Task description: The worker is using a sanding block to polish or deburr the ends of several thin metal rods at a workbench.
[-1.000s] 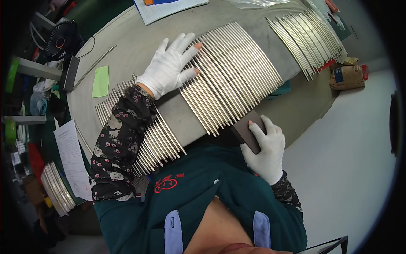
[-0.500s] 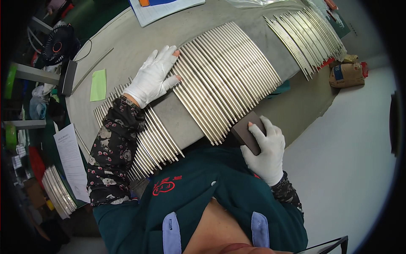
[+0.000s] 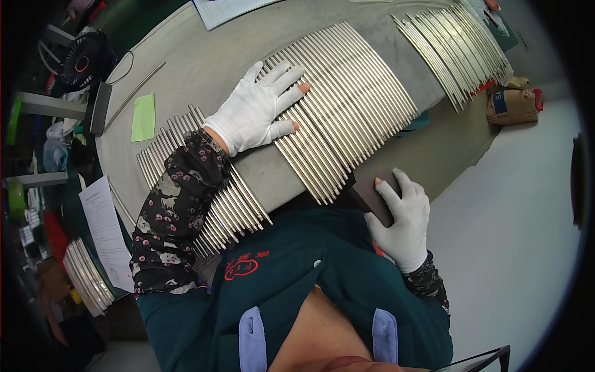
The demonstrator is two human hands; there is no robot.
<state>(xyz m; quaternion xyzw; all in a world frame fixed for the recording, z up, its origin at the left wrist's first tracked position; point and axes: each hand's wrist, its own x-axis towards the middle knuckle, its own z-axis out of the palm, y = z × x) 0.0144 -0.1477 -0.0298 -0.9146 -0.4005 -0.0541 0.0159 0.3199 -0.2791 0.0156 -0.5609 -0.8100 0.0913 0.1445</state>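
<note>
A wide row of shiny metal rods (image 3: pixel 356 93) lies side by side across the middle of the grey table. My left hand (image 3: pixel 251 115), in a white glove with some bare fingertips, rests on the row's left part, fingers spread. My right hand (image 3: pixel 406 217), gloved the same way, grips a dark brown rectangular block (image 3: pixel 377 201) just off the near ends of the rods. Part of the block is hidden under that hand. Under my left forearm lies a second group of rods (image 3: pixel 232 214), partly covered by the sleeve.
More rods (image 3: pixel 455 56) lie at the far right, near a brown paper bag (image 3: pixel 513 106). On the left are a green paper slip (image 3: pixel 143 118), a single rod (image 3: pixel 133 96), a black fan (image 3: pixel 83 62) and a printed sheet (image 3: pixel 105 232). Papers (image 3: pixel 229 11) lie at the far edge.
My left hand has moved right, from the row's left edge onto the rods, with its fingers spread wider. The right hand and block have shifted slightly right, away from the rod ends.
</note>
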